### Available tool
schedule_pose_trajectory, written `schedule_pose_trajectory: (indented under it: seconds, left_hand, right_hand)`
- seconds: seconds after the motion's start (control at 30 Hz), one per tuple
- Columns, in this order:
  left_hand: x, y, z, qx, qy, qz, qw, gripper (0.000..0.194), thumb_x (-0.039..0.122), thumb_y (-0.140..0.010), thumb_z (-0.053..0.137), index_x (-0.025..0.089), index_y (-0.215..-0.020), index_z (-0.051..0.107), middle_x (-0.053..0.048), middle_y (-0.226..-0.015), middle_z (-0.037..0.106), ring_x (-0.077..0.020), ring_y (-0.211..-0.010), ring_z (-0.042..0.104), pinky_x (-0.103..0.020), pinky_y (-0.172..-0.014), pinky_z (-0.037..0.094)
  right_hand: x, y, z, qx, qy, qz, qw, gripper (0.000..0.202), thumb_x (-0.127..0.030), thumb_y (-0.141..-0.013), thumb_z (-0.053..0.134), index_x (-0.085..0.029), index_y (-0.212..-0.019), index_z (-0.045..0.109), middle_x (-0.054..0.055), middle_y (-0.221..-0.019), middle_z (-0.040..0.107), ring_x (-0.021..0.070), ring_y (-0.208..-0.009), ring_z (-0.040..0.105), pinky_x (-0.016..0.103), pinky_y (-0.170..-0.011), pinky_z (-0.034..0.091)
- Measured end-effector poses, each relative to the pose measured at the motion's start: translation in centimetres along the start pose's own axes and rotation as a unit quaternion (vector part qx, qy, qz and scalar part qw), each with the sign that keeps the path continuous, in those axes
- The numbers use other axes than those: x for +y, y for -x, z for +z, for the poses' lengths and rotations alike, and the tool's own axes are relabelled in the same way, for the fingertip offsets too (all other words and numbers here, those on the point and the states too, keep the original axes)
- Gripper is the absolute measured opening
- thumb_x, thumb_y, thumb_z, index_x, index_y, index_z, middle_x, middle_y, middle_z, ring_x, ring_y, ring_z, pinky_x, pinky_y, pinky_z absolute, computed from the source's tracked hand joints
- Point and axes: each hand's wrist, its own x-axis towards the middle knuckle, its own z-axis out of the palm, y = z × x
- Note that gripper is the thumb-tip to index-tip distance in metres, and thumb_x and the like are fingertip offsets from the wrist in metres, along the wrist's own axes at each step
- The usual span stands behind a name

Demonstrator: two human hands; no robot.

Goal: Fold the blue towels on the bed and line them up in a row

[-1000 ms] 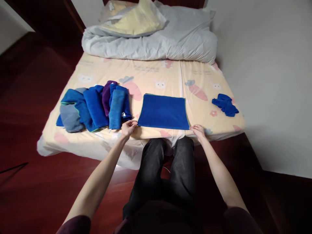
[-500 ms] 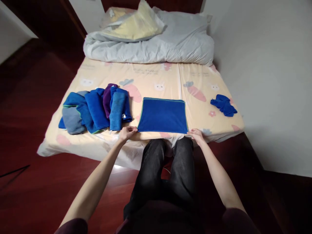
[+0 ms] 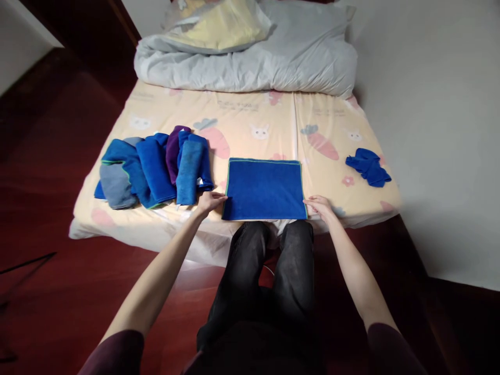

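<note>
A blue towel [image 3: 264, 188] with green-stitched edges lies flat and folded at the bed's near edge, directly before my knees. My left hand [image 3: 212, 202] has its fingers pinched together on the towel's left side edge, a little above the near corner. On the opposite side edge, my right hand [image 3: 320, 205] pinches at about the same height. Left of my left hand lies a pile of folded towels: a lighter blue one [image 3: 189, 169], a deep blue one [image 3: 156, 169], a purple one [image 3: 172, 153] and a grey one [image 3: 116, 186].
A crumpled blue cloth [image 3: 369, 166] lies toward the bed's right side. The bed [image 3: 250, 112] has a carrot-and-rabbit patterned sheet. A rolled pale quilt [image 3: 242, 70] and a yellow pillow [image 3: 230, 26] are at the far end. A wall [image 3: 437, 156] stands to the right.
Both hands have shifted from the towel's near corners to a bit higher along its side edges. The towel's near edge now sits slightly closer to me. The view has tilted down slightly.
</note>
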Motion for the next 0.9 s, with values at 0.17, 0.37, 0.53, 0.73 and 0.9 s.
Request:
schedule_pose_trajectory:
  seconds: [0.17,0.37,0.53,0.73,0.9]
  left_hand:
    - [3.5,-4.8,0.5,0.031,-0.028,0.020,0.999,0.038,0.040,-0.066,0.090,0.014,-0.092,0.082,-0.009,-0.085,0.080,-0.0235,-0.082,0.074,-0.028,-0.069,0.054]
    - [7.5,-10.8,1.0,0.063,-0.103,0.054,0.991,0.029,0.028,-0.076,0.084,0.017,-0.102,0.079,-0.010,-0.096,0.083,-0.0259,-0.095,0.078,-0.032,-0.088,0.059]
    - [9.9,-14.9,1.5,0.062,-0.170,0.116,0.977,0.031,0.023,-0.080,0.076,0.018,-0.110,0.076,-0.008,-0.100,0.082,-0.0248,-0.097,0.077,-0.036,-0.097,0.057]
    - [10.3,-18.0,1.1,-0.024,-0.242,0.187,0.952,0.014,0.021,-0.077,0.075,0.019,-0.091,0.078,-0.007,-0.091,0.077,-0.0241,-0.092,0.073,-0.038,-0.098,0.055]
    - [9.5,-19.1,0.6,-0.021,-0.256,0.217,0.942,0.017,0.030,-0.082,0.069,0.019,-0.091,0.078,-0.008,-0.090,0.076,-0.0255,-0.094,0.070,-0.041,-0.102,0.052]
  right_hand:
    - [-2.7,-4.2,1.0,0.008,-0.017,-0.020,1.000,0.047,-0.029,-0.058,0.098,-0.018,-0.088,0.063,-0.007,-0.063,0.059,0.0047,-0.052,0.042,0.017,-0.048,0.033]
    - [-6.2,-9.9,2.9,0.036,0.027,-0.038,0.998,0.044,-0.028,-0.062,0.096,-0.018,-0.090,0.065,-0.002,-0.070,0.066,0.0078,-0.055,0.048,0.020,-0.050,0.038]
    - [-8.4,-14.9,4.9,0.067,0.062,-0.101,0.991,0.036,-0.026,-0.067,0.091,-0.019,-0.090,0.065,0.001,-0.080,0.071,0.0137,-0.064,0.060,0.025,-0.060,0.049]
    - [-9.3,-18.2,5.9,0.056,0.214,-0.180,0.959,0.017,-0.025,-0.074,0.084,-0.018,-0.086,0.076,0.002,-0.073,0.070,0.0198,-0.073,0.067,0.031,-0.075,0.055]
    - [-9.4,-18.5,5.3,0.063,0.263,-0.234,0.934,0.019,-0.032,-0.078,0.080,-0.015,-0.087,0.080,0.005,-0.071,0.071,0.0217,-0.073,0.066,0.033,-0.072,0.053]
